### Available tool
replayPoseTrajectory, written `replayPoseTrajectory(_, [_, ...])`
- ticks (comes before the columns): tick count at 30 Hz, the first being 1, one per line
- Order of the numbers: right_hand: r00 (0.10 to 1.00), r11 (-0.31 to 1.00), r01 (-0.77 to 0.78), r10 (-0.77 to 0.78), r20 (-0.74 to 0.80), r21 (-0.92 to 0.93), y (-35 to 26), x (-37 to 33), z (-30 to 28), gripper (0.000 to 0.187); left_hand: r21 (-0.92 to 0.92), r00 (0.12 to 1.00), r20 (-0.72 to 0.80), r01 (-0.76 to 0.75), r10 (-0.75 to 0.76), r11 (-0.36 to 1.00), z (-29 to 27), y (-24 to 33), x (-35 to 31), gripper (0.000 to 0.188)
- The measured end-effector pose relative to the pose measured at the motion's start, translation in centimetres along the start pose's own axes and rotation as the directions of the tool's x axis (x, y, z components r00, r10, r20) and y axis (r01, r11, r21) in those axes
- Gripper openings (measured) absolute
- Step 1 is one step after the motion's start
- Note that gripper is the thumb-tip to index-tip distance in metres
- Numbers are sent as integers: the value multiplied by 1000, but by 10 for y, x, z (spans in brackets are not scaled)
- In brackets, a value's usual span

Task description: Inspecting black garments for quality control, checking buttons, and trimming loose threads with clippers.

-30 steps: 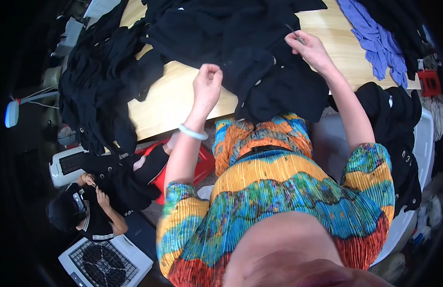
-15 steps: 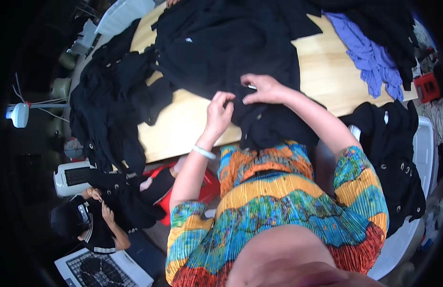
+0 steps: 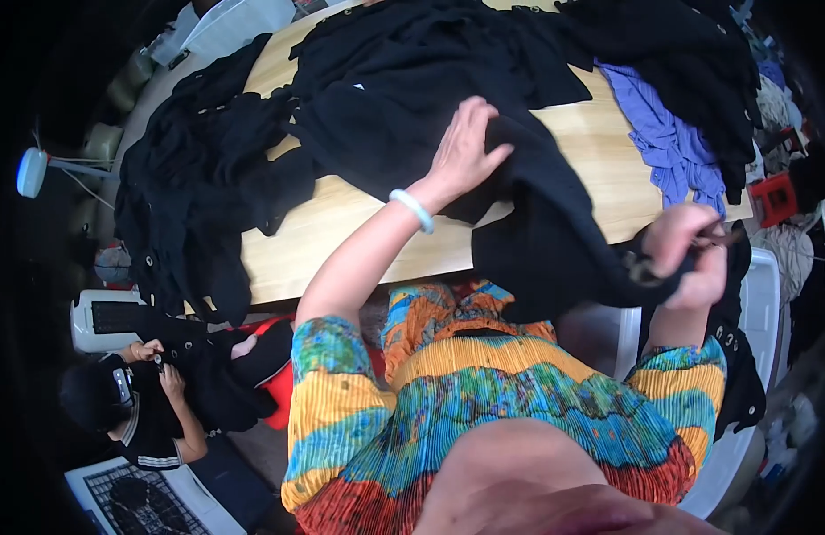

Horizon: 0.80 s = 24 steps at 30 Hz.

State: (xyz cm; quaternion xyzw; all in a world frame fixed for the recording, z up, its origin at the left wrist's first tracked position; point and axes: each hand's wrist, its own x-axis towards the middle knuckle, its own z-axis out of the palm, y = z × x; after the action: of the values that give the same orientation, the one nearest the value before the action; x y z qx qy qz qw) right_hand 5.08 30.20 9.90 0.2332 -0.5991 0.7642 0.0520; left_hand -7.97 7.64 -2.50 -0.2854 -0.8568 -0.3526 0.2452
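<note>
A black knit garment [image 3: 412, 111] lies spread on the table, and a length of it [image 3: 555, 214] is drawn over the front edge to the right. My left hand [image 3: 466, 152] is over its near part, palm down with fingers stretched out, holding nothing. At the right, my right hand [image 3: 693, 259] is closed and blurred by motion, gripping the end of the drawn-out black cloth. A pale, button-like spot shows on the cloth there. Something thin and dark sticks out by the right fingers, too smeared to name.
The pale wooden table [image 3: 350, 232] carries more black garments [image 3: 207, 169] at left and a purple cloth [image 3: 671, 147] at right. A white tub [image 3: 764, 294] with black garments stands at my right. A person [image 3: 145, 401] sits at lower left, handling black cloth.
My hands, close together before, are now apart. The right has swung right, pulling the black cloth along; the left has moved forward and opened out over the garment.
</note>
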Motion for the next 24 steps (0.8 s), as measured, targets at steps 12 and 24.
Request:
replayPoseTrajectory(12, [868,925,315,-372,-330,-214,-43,-12,-80,41,-304,987,11,158,-162,940,24,-6,-11,21])
replayPoseTrajectory(24, [1000,996,-2,0,19,92,-45,50,-53,28,-382,964,36,255,-262,888,-43,44,9,30])
